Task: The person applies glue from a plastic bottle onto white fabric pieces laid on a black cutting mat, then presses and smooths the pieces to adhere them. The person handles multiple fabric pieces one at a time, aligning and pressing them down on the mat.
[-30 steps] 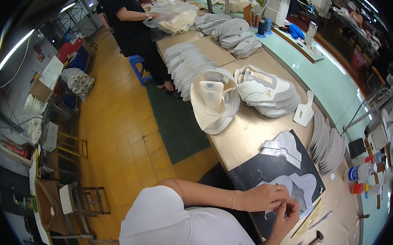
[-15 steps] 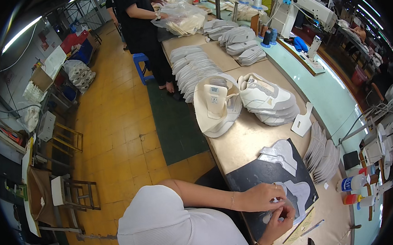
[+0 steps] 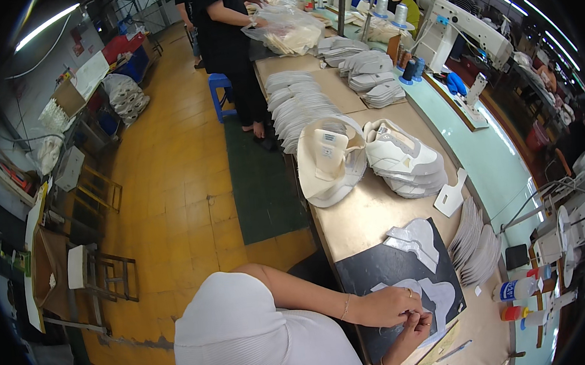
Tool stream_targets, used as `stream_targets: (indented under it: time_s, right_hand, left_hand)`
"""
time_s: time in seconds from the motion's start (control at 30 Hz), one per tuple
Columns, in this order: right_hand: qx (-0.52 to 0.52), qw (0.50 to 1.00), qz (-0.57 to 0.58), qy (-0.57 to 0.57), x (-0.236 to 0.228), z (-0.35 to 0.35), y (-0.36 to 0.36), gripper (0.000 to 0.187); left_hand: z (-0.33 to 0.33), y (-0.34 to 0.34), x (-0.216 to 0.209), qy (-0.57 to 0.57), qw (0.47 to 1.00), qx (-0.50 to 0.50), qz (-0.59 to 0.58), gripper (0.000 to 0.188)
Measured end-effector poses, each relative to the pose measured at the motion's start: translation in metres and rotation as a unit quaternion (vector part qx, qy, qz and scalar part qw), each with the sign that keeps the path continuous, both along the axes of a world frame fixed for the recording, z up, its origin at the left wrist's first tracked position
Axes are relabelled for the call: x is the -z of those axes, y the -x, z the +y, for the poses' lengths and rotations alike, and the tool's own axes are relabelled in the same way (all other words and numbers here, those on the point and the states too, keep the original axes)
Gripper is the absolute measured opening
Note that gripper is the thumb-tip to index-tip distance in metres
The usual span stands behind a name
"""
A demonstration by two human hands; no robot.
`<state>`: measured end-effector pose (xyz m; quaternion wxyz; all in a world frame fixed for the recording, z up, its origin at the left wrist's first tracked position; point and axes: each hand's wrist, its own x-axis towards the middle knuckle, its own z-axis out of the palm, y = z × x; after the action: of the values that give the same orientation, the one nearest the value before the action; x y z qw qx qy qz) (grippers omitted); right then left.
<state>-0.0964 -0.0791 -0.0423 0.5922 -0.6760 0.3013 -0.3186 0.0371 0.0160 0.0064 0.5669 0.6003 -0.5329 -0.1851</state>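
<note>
My left hand [image 3: 388,307] and my right hand [image 3: 417,328] meet over a black mat [image 3: 373,272] at the near part of the table. The fingers of both are closed in pinches, fingertips together; whatever is between them is too small or hidden to make out. Beneath and beside them lies a curved grey-white shoe upper piece [image 3: 442,299], partly covered by the hands. A similar grey piece with a light strip [image 3: 415,240] lies farther up the mat, untouched.
Stacked grey pieces [image 3: 474,244] lie right of the mat. Beyond it stand partly sewn shoe uppers [image 3: 331,159], more stacked uppers [image 3: 406,161] and a white template [image 3: 451,195]. A pen [image 3: 453,351] and bottles [image 3: 517,290] are at the right. A person [image 3: 226,51] stands at the far end.
The view has shifted slightly. My hands have drawn closer together, and the right fingers, earlier curved apart, are now bunched against the left fingertips. The grey pieces stay on the mat.
</note>
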Motion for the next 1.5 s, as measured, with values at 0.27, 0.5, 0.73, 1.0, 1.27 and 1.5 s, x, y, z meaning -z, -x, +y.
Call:
stream_targets:
  time_s: [0.27,0.5,0.73,1.0,1.27,1.5]
  right_hand:
    - [-0.029,0.998,-0.032,-0.049,-0.029,0.008,-0.005,0.035]
    - [0.038,0.998,0.021,0.050,-0.016,0.007,0.007,0.032]
    - [0.109,0.988,0.073,0.077,-0.031,0.019,0.001,0.032]
    - [0.126,0.975,0.074,0.168,-0.027,0.031,-0.005,0.021]
    - [0.098,0.994,0.034,0.040,-0.026,0.033,-0.002,0.036]
    - [0.064,0.980,0.094,0.161,-0.028,0.025,0.011,0.034]
  left_hand:
    - [0.008,-0.008,-0.003,-0.036,0.999,0.009,0.022,0.019]
    - [0.007,-0.008,0.006,-0.012,0.997,0.044,-0.055,0.017]
    - [0.005,-0.003,0.016,0.014,0.990,0.015,-0.137,0.016]
    - [0.006,0.005,0.007,-0.018,0.994,-0.017,-0.108,0.016]
    - [0.006,0.004,0.007,-0.050,0.993,0.023,-0.103,0.020]
    - [0.009,-0.008,0.010,-0.043,0.991,0.032,-0.120,0.029]
